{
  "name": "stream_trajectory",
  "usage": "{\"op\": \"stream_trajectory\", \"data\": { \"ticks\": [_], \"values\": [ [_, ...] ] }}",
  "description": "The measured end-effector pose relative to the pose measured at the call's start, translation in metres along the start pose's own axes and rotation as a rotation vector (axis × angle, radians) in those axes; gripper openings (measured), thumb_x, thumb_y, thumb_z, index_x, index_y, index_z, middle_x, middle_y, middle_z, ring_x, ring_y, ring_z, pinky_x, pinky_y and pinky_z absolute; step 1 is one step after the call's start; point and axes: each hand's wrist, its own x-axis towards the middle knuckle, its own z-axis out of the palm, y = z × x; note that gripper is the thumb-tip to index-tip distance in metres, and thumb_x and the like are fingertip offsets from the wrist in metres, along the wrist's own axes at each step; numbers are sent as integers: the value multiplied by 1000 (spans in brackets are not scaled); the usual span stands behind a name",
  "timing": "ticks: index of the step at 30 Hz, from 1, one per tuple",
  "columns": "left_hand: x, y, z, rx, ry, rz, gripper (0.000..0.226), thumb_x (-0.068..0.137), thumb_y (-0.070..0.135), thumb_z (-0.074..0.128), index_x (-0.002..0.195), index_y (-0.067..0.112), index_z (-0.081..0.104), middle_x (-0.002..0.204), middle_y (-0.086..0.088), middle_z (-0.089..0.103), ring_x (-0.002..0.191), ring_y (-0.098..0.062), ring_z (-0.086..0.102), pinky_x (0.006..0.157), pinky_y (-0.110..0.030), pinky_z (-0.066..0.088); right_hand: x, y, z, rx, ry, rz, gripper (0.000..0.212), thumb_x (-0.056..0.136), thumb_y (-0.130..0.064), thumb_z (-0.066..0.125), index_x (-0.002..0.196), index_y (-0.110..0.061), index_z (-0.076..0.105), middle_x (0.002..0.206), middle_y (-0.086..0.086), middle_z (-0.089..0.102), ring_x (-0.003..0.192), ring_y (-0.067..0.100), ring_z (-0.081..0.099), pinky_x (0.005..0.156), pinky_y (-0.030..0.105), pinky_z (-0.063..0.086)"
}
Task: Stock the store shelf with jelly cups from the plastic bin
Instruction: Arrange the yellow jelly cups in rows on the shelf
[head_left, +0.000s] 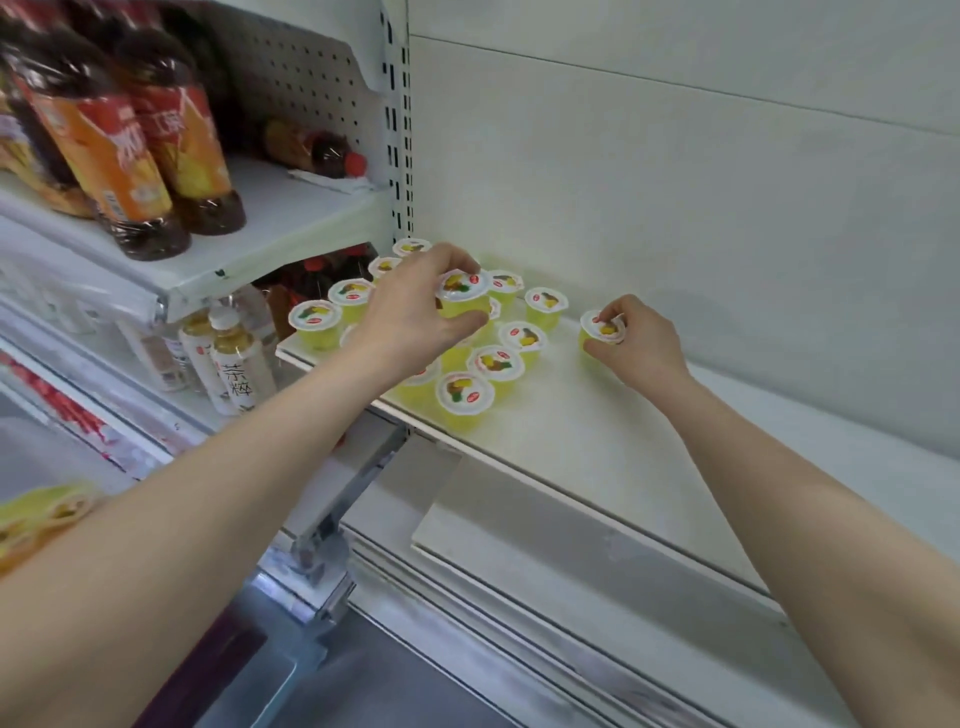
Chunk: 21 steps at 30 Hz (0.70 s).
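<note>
Several yellow jelly cups (496, 364) with white printed lids stand clustered on the left end of a white store shelf (597, 447). My left hand (415, 312) grips one jelly cup (464, 292) from above, over the cluster, and appears to hold it slightly above the others. My right hand (641, 345) holds another jelly cup (602, 330) by its lid and side; that cup sits on the shelf, apart to the right of the group. A blurred yellow heap (41, 512) at the left edge may be cups in the bin.
Dark tea bottles with orange labels (130, 156) fill the upper left shelf. Pale drink bottles (234, 364) stand on the lower left shelf. A perforated upright post (400, 130) divides the two sections. The white shelf runs bare to the right of my right hand.
</note>
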Motion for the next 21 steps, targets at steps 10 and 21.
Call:
{"op": "stream_trajectory", "data": {
  "ticks": [10, 21],
  "values": [
    [15, 7, 13, -9, 8, -4, 39, 78, 30, 75, 113, 28, 58, 113, 11, 58, 102, -11, 53, 80, -27, 41, 20, 8, 11, 6, -24, -74, 31, 79, -28, 74, 105, -19, 59, 100, 0, 60, 91, 21, 56, 72, 28, 33],
    [36, 43, 65, 140, -301, 213, 50, 76, 35, 73, 122, 27, 57, 116, 5, 59, 106, -13, 55, 85, -27, 41, 13, 31, -23, -336, -41, -279, 46, 96, -37, 54, 137, -16, 52, 136, 12, 52, 120, 37, 48, 100, 43, 39]
  ]
}}
